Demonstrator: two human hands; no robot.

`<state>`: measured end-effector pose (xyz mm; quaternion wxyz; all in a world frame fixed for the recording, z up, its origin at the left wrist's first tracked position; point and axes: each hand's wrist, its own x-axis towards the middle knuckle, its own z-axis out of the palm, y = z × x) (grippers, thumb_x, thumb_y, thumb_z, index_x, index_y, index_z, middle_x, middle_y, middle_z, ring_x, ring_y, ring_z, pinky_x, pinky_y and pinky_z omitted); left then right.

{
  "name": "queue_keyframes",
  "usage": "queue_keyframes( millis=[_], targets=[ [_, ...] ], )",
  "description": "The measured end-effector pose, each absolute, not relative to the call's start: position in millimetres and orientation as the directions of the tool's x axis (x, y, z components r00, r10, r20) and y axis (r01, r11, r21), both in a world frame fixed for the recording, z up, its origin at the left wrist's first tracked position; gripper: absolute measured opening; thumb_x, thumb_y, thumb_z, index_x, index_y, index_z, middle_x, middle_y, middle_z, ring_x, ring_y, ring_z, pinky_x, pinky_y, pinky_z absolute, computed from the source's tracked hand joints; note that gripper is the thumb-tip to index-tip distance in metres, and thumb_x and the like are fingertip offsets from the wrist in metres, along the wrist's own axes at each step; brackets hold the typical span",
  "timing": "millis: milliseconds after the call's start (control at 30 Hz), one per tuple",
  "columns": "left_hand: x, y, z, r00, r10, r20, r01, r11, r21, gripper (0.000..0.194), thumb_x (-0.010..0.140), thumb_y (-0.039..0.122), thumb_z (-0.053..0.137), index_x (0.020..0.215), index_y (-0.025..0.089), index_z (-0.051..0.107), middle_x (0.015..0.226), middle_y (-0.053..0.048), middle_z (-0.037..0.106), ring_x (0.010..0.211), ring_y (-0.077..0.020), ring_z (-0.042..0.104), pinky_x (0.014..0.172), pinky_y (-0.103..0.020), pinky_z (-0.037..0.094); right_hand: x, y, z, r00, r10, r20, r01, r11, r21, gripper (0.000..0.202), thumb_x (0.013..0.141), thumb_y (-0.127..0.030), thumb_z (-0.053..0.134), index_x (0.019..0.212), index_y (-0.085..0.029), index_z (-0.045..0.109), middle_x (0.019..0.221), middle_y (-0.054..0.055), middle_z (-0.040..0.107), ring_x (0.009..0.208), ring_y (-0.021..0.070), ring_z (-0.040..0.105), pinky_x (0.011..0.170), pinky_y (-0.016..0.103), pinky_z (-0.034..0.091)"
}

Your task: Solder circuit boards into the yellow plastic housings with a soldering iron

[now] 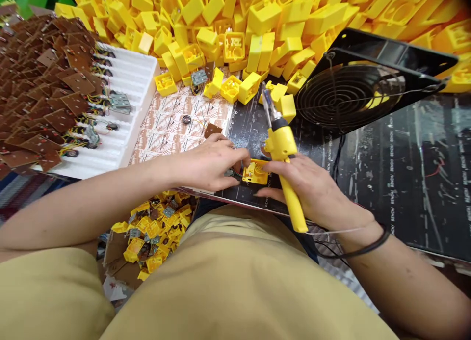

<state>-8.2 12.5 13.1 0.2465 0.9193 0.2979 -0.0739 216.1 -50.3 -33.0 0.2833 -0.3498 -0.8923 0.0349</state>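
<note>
A small yellow plastic case [259,172], its hollow side up, sits near the front edge of the black bench. My left hand [208,163] has its fingers curled at the left side of the case, a fingertip touching it. A greyish part and thin wires show partly under those fingers. In my right hand [309,180] is a yellow pistol-shaped soldering gun [282,143], its metal tip pointing up and away from the case. The right fingertips reach the case's right side. A brown circuit board [213,129] and a small round black part [187,119] lie beyond my left hand.
Yellow cases [206,21] are heaped along the back. A black fan [353,90] stands at the right. On the left, a white foam tray [136,75] carries many brown boards [55,80] with wires. Below the bench edge, a cardboard box [117,261] holds filled yellow cases.
</note>
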Motion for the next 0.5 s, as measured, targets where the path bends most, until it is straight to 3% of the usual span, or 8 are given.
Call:
queue_keyframes(
  millis=[100,200,367,500],
  targets=[
    [-20.2,3.9,-1.0,0.821,0.566,-0.072,0.545,-0.74,0.394,0.012,0.088,0.017,0.052,0.09,0.017,0.064,0.091,-0.005,0.071,0.094,-0.02,0.061,0.108,-0.044,0.031,209.2,-55.1,-42.7,-0.565,0.674,0.476,0.648,0.72,-0.25,0.021,0.091,-0.028,0.061,0.106,-0.016,0.053,0.088,0.007,0.066,0.078,0.0183,0.064,0.078,0.033,0.055],
    [-23.9,-1.9,-11.3,0.789,0.612,0.056,0.522,-0.715,0.465,0.017,0.091,0.018,0.05,0.084,0.018,0.065,0.088,-0.004,0.071,0.093,-0.0186,0.061,0.108,-0.042,0.033,203.9,-63.6,-48.9,-0.515,0.693,0.505,0.69,0.684,-0.235,0.022,0.088,-0.023,0.065,0.106,-0.015,0.054,0.088,0.008,0.067,0.075,0.0191,0.064,0.079,0.035,0.055],
    [-17.5,-2.7,-14.5,0.666,0.746,0.008,0.548,-0.496,0.674,0.011,0.088,0.02,0.055,0.087,0.015,0.066,0.086,-0.003,0.071,0.083,-0.0147,0.063,0.084,-0.028,0.048,206.9,-69.9,-41.2,-0.469,0.696,0.543,0.672,0.681,-0.291,0.036,0.084,-0.035,0.07,0.109,-0.014,0.056,0.092,0.007,0.069,0.081,0.0177,0.067,0.082,0.031,0.054],
    [-11.7,-1.6,-15.4,0.652,0.759,0.003,0.581,-0.502,0.641,0.01,0.087,0.018,0.058,0.09,0.015,0.067,0.087,-0.002,0.072,0.079,-0.013,0.065,0.075,-0.024,0.048,229.1,-87.1,-13.7,-0.408,0.681,0.609,0.605,0.701,-0.378,0.028,0.083,-0.027,0.073,0.108,-0.02,0.061,0.066,-0.005,0.061,0.059,0.0097,0.061,0.072,0.021,0.052]
  ],
)
